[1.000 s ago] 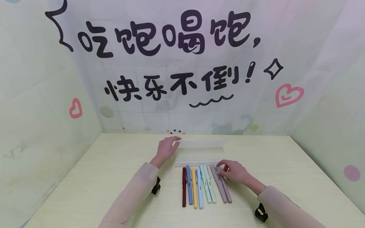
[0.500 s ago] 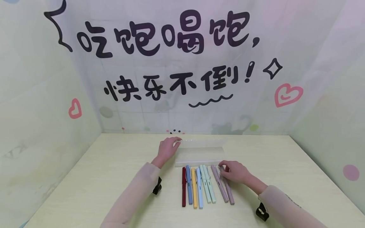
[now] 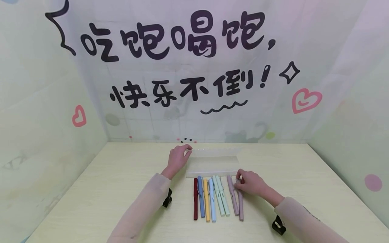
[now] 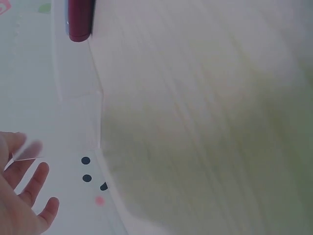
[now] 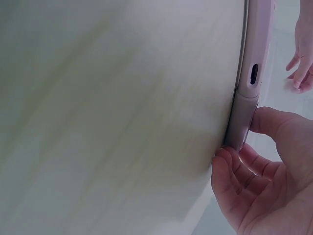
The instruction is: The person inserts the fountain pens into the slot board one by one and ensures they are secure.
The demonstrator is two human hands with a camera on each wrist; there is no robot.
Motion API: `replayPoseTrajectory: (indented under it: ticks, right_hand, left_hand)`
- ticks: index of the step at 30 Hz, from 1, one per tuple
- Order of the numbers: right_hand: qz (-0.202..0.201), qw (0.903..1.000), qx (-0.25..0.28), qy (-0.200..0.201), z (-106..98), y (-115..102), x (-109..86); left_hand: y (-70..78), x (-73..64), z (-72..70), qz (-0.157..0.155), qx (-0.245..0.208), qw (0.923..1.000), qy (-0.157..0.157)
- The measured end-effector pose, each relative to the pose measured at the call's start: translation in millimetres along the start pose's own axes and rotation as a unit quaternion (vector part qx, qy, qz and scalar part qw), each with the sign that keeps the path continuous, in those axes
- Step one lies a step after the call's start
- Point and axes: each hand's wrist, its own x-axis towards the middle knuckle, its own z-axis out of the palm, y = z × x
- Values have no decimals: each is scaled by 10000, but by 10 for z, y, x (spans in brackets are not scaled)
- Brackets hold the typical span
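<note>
My left hand (image 3: pixel 177 160) pinches the left end of the raised lid (image 3: pixel 216 152) of a clear plastic case (image 3: pixel 202 174); in the left wrist view, thumb and fingers meet at a thin transparent edge. My right hand (image 3: pixel 253 182) pinches the capped end of the rightmost mauve pen (image 3: pixel 241 206), which lies nearly straight on the table. Left of it rests a second mauve pen (image 3: pixel 232 195), slightly slanted. Further left, in a row, lie two mint green pens (image 3: pixel 221 199), a light blue pen (image 3: pixel 212 202), a yellow pen (image 3: pixel 207 202), a blue pen (image 3: pixel 201 197) and a dark red pen (image 3: pixel 196 199).
The case stands open just behind the pens, near the back of the pale wooden table (image 3: pixel 133 162). Behind it rises a printed backdrop (image 3: pixel 170 125) with large black characters, and side panels (image 3: pixel 349 118) flank the table. Black straps (image 3: pixel 278 225) hang at both wrists.
The right hand has turned the rightmost mauve pen straighter, its lower end swinging left. The mauve pen beside it has also straightened slightly. The left hand stays at the lid.
</note>
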Motion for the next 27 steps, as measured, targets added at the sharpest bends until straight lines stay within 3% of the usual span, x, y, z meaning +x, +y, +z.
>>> replayPoseTrajectory:
  ticks: [6,14,20,25,27]
  right_hand:
    - [347,9992,178,15,18,-17,7]
    - [454,9903,1272,-318,16,103,10]
    - [412,9692,2368,-533,-65,176,25]
    - [267,9458,3173,-643,-156,207,40]
    - [235,9412,3314,-613,-187,216,42]
  left_hand:
    - [-21,6,11,74,72,9999,81]
    - [-10,-3,-11,40,-17,10000,18]
    - [-17,6,-19,-172,-316,9993,-127]
    - [-30,25,-36,-518,-930,9939,-283]
    - [-35,32,-42,-623,-1185,9905,-325]
